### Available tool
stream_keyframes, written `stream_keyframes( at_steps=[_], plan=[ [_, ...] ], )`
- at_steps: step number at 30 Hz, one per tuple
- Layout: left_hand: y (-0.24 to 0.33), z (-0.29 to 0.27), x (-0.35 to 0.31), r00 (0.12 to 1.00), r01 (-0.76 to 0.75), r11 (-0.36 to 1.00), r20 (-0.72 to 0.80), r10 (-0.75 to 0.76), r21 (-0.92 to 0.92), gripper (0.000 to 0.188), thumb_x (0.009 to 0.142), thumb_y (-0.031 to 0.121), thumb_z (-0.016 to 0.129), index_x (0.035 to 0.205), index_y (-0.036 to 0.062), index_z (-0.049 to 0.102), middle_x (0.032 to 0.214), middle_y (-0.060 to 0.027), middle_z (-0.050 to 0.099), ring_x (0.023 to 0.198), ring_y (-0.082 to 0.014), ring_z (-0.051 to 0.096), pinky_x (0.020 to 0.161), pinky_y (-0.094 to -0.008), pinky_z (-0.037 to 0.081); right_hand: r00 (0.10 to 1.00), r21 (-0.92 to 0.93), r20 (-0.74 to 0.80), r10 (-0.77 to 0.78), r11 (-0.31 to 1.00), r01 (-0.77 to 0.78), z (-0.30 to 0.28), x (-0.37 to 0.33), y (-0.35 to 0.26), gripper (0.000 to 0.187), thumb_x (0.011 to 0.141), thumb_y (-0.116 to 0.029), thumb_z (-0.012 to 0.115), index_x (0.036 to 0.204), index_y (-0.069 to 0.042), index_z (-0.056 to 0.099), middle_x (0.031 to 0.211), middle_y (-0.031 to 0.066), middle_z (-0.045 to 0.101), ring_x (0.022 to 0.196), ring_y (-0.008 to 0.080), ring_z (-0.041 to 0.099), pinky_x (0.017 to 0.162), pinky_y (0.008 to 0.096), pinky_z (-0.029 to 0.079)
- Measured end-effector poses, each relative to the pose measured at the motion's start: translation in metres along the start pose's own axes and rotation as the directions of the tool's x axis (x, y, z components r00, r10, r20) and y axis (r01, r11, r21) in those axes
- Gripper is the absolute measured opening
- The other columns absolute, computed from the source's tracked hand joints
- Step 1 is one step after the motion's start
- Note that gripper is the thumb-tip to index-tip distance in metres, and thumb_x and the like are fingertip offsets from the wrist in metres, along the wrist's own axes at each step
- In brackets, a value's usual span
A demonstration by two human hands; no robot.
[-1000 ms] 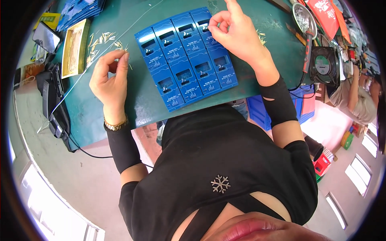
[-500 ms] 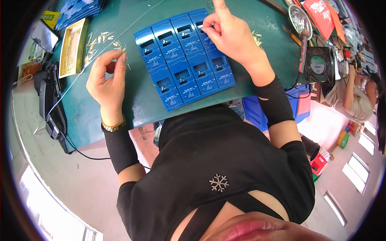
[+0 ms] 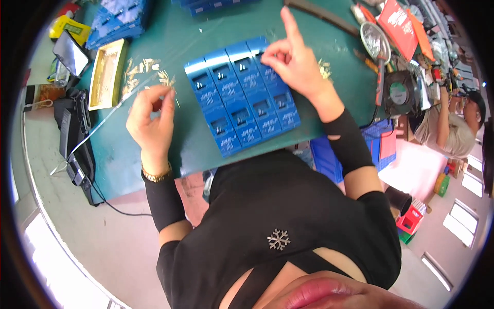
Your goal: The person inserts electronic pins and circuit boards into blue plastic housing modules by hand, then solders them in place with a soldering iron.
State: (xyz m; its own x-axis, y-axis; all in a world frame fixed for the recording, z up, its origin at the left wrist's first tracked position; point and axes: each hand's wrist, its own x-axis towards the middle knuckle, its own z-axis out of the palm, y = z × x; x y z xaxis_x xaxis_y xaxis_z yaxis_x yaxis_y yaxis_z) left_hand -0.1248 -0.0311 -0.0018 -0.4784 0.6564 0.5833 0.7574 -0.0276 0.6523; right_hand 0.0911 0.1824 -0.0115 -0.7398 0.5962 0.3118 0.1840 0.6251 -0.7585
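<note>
A blue circuit-board panel (image 3: 232, 105), divided into several rectangular units with cutouts, lies flat on the green table in front of me. My right hand (image 3: 298, 67) is over its far right corner, thumb and a finger pinched at a cutout, index finger stretched out. Whatever it pinches is too small to make out. To the left of the panel, apart from it, my left hand (image 3: 150, 123) is held with thumb and forefinger pressed together. Small gold-coloured slivers (image 3: 163, 77) lie scattered just beyond its fingertips; what the pinch holds cannot be made out.
A shallow yellow-edged box (image 3: 94, 95) stands at the left, with stacked blue panels (image 3: 116, 23) behind it. More blue panels (image 3: 216, 6) lie at the far edge. At right are a soldering iron (image 3: 381, 77), a round dish (image 3: 374, 40) and a black fan (image 3: 399, 92). A co-worker (image 3: 455, 121) sits beyond.
My view has tilted, so the whole scene sits lower and more of the far panels shows. Both hands keep nearly the same places beside and over the panel, still pinched.
</note>
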Motion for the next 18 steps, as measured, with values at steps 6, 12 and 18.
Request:
stream_keyframes(
  at_steps=[6,12,18],
  plan=[
    [-0.002,-0.005,-0.003,0.999,0.021,0.999,0.045,-0.020,-0.027,0.016,0.077,-0.007,0.073,0.087,0.0040,0.066,0.083,-0.0067,0.067,0.062,-0.0133,0.060,0.056,-0.0240,0.048,0.940,-0.324,0.045,-0.337,0.885,0.333,0.002,0.001,0.001,0.064,0.076,-0.005,0.074,0.137,-0.014,0.056,0.073,0.0094,0.062,0.065,0.0259,0.059,0.060,0.0380,0.050],
    [0.002,-0.005,-0.005,0.999,0.016,0.995,0.035,-0.013,-0.096,0.017,0.076,-0.008,0.073,0.086,0.0027,0.065,0.082,-0.0078,0.068,0.063,-0.0152,0.060,0.055,-0.0252,0.048,0.959,-0.181,0.017,-0.282,0.943,0.280,-0.001,-0.002,0.005,0.017,0.076,0.000,0.073,0.092,-0.005,0.072,0.083,0.0069,0.069,0.080,0.0246,0.064,0.072,0.0348,0.052],
    [0.002,-0.001,0.001,0.999,0.028,0.995,0.037,-0.024,-0.100,0.015,0.077,-0.006,0.073,0.086,0.0031,0.066,0.082,-0.0071,0.068,0.063,-0.0164,0.061,0.056,-0.0259,0.048,0.958,-0.242,0.119,-0.262,0.928,0.283,-0.011,-0.008,-0.006,0.017,0.079,0.004,0.067,0.094,-0.003,0.068,0.109,0.0119,0.064,0.097,0.0287,0.063,0.075,0.0348,0.053]
  ],
)
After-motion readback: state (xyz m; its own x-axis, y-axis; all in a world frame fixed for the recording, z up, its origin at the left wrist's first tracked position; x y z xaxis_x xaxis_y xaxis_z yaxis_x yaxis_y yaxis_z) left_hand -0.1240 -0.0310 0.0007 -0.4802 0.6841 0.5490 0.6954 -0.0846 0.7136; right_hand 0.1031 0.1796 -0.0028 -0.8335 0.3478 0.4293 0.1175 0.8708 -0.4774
